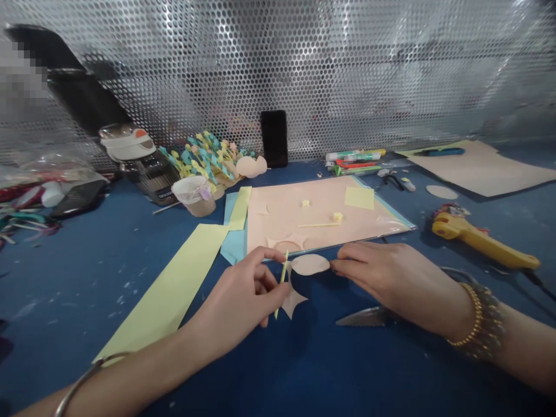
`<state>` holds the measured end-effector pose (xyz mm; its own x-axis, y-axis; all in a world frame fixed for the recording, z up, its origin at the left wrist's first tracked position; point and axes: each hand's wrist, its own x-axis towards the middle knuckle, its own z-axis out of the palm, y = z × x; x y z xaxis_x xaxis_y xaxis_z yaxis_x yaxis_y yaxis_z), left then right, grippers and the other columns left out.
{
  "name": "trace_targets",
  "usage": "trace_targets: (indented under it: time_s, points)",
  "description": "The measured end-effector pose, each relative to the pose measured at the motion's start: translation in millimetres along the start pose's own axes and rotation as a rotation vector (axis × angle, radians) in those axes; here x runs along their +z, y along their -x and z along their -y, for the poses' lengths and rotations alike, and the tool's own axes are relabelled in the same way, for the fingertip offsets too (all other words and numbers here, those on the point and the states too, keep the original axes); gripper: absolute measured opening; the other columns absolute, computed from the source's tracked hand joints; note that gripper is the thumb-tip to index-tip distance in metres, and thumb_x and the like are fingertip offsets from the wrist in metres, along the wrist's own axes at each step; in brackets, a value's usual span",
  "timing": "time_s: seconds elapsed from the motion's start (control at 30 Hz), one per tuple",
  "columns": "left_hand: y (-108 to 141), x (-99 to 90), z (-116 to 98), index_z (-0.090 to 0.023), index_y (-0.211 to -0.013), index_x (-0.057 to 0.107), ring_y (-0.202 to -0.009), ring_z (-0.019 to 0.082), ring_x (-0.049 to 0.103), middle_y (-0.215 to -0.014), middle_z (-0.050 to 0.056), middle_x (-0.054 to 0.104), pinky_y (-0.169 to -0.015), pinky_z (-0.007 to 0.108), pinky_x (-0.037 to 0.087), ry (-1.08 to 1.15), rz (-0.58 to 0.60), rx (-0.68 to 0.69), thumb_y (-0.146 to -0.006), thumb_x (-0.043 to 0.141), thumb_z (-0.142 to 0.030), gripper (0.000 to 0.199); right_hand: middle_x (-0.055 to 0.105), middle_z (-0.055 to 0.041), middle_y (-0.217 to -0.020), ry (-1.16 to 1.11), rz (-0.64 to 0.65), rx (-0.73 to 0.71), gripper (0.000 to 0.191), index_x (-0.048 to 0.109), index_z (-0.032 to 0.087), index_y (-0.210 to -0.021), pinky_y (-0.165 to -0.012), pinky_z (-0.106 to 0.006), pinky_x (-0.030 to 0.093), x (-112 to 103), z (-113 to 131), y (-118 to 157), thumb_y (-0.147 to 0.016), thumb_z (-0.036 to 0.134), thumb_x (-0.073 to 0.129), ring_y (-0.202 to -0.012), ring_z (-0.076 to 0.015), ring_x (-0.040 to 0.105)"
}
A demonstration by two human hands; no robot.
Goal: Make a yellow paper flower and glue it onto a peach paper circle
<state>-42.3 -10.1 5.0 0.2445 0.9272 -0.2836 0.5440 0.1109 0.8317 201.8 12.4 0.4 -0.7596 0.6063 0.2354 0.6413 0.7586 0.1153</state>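
Head view: paper oval, blue tabletop, perforated wall.

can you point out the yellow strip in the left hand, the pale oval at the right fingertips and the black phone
yellow strip [284, 271]: head view, on its upper half
pale oval [310, 264]: head view, on its middle
black phone [274, 139]: head view, mid-face

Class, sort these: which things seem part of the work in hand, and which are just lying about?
Probably the job's: yellow strip in the left hand; pale oval by the right hand; glue gun.
Probably incidental: black phone; lidded bottle.
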Motion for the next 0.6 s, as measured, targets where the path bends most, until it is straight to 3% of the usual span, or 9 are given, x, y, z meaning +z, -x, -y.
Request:
trace_targets:
  time_s: [0.1,0.3,0.5,0.6]
  points:
    - [-1,0.7,4,-0.026,-0.109,0.047,-0.042,0.01,0.052,-0.063,-0.006,0.058,-0.04,0.019,0.039,0.016,-0.003,0.016,-0.08,0.056,-0.039,0.034,0.059,-0.0033,-0.078,0.033,0.055,-0.067,0.021,0.063,0.015,-0.088,-0.053,-0.027,0.039,-2,0,-3,-0.08,0.001,0.049,-0.064,-0.0157,0.055]
    - [-3,0.3,2,-0.025,-0.11,0.048,-0.04,0.009,0.051,-0.062,-0.005,0.058,-0.039,0.019,0.04,0.019,-0.012,0.01,-0.079,0.056,-0.037,0.034,0.056,-0.0038,-0.069,0.136,-0.041,-0.215,0.021,0.06,0.015,-0.073,-0.05,-0.03,0.034,0,3,-3,-0.084,0.004,0.045,-0.057,-0.0174,0.049]
    - [-1,-1.0,-5,-0.025,-0.11,0.047,-0.041,0.01,0.052,-0.063,-0.005,0.058,-0.039,0.02,0.038,0.013,0.0,-0.023,-0.078,0.056,-0.038,0.036,0.059,-0.0055,-0.078,-0.039,0.021,-0.053,0.022,0.061,0.014,-0.081,-0.055,-0.027,0.04,4,-9,-6,-0.091,0.012,0.042,-0.065,-0.0151,0.054]
    - [-1,-2.3,-8,-0.025,-0.11,0.046,-0.043,0.01,0.052,-0.065,-0.005,0.058,-0.041,0.02,0.039,-0.003,0.031,-0.061,-0.078,0.056,-0.039,0.036,0.061,-0.0046,-0.082,-0.149,0.029,-0.057,0.02,0.063,0.016,-0.089,-0.06,-0.025,0.043,0,-13,-7,-0.092,0.015,0.043,-0.07,-0.0137,0.057]
